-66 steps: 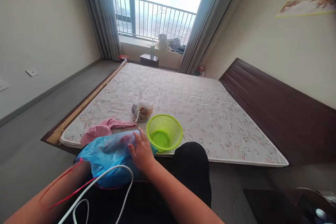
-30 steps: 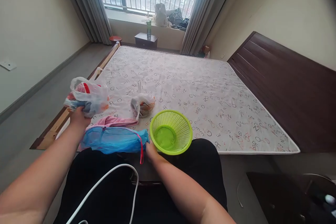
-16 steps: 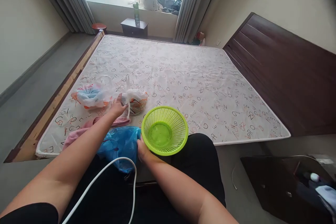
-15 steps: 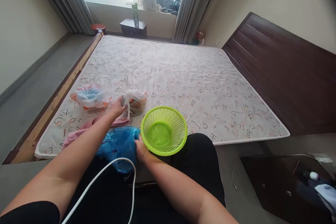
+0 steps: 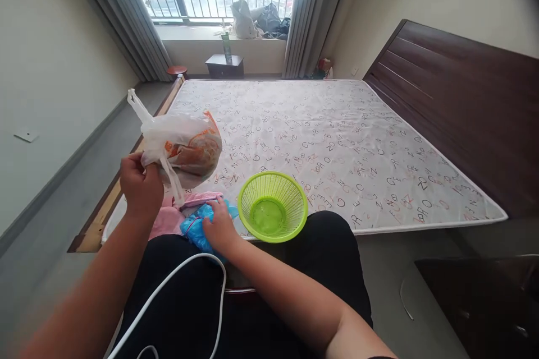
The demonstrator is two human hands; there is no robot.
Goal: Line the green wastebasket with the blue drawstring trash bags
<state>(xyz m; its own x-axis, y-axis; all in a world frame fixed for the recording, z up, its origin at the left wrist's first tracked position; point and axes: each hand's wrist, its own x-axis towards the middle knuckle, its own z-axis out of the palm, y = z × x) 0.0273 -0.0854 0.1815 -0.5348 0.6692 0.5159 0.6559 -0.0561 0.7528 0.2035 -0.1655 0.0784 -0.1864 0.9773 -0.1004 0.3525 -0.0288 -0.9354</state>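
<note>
My left hand (image 5: 142,182) is closed on the gathered neck of a white plastic bag (image 5: 183,140), raised above the mattress. The bag has orange print, and something brownish shows through it; its handle loops stick out up and down. My right hand (image 5: 219,227) lies over a crumpled blue plastic bag (image 5: 197,229) by my lap, its fingers bent onto the plastic. Just right of that hand a green plastic basket (image 5: 269,216) tilts towards me, with nothing inside. Pink cloth (image 5: 166,221) lies beside the blue bag, partly behind my left arm.
A letter-printed mattress (image 5: 337,146) reaches to a dark headboard (image 5: 458,106) on the right. A white cable (image 5: 185,258) loops over my lap. Beyond the bed stand a small nightstand (image 5: 225,66) with a green bottle (image 5: 227,47) and a red stool (image 5: 176,70).
My left hand has lifted the white bag off the mattress, up and to the left. The blue bag is more bunched up under my right hand. The view has tilted up.
</note>
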